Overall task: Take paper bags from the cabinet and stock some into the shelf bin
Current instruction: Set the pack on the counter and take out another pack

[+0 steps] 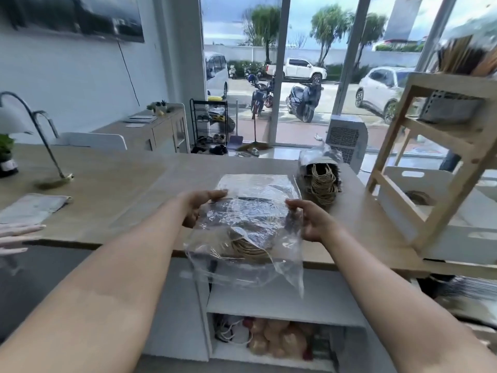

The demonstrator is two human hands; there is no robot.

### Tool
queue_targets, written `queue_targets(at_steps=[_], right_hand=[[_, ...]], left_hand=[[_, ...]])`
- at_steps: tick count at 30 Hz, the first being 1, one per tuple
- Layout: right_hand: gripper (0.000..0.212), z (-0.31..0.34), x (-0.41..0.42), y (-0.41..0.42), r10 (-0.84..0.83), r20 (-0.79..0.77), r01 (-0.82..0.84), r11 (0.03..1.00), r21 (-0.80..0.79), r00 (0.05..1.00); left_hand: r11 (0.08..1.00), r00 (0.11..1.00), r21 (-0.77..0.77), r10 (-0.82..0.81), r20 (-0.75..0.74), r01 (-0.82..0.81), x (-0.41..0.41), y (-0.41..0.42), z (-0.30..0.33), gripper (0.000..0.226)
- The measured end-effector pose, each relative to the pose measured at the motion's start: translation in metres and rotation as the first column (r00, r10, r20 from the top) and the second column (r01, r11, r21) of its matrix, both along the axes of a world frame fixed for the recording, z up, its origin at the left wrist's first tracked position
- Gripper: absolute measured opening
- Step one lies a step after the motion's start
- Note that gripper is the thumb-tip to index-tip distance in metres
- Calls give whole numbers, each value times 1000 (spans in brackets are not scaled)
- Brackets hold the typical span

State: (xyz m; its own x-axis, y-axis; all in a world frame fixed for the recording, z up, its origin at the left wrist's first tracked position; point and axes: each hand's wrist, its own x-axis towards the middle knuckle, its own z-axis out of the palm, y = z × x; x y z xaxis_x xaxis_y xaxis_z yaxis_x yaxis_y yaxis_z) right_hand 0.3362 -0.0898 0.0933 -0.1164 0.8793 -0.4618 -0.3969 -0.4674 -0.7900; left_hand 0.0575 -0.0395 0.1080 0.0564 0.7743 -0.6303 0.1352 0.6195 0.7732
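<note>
A pack of paper bags with twine handles lies wrapped in clear plastic at the front edge of the wooden counter. My left hand grips its left side and my right hand grips its right side. Loose plastic hangs over the counter edge. A second pack of paper bags in plastic stands behind it to the right. Below the counter the white cabinet stands open, with a bare upper shelf. On the wooden shelf rack at the right sits a grey bin.
Another person's fingers reach in at the left edge. A folded cloth, a lamp and a potted plant sit on the counter's left. Bagged items fill the cabinet's lower shelf. A white crate stands behind the rack.
</note>
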Motion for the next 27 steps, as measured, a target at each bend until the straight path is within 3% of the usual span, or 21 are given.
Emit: queue_targets(at_steps=[2,11,27], right_hand=[[29,-3,-3,19,5,-3,-5,1000,-7,1000],[32,-24,-9,126,-71,-66,68,997,-41,995],[23,-39,-8,290,-77,54,84,984,-158,996]], left_hand=[[1000,1000,4,10,9,-10,-2,24,-5,103],[999,999,-31,-32,9,32,2,138,-17,40],[996,996,-62,-63,-58,59,12,292,-54,38]])
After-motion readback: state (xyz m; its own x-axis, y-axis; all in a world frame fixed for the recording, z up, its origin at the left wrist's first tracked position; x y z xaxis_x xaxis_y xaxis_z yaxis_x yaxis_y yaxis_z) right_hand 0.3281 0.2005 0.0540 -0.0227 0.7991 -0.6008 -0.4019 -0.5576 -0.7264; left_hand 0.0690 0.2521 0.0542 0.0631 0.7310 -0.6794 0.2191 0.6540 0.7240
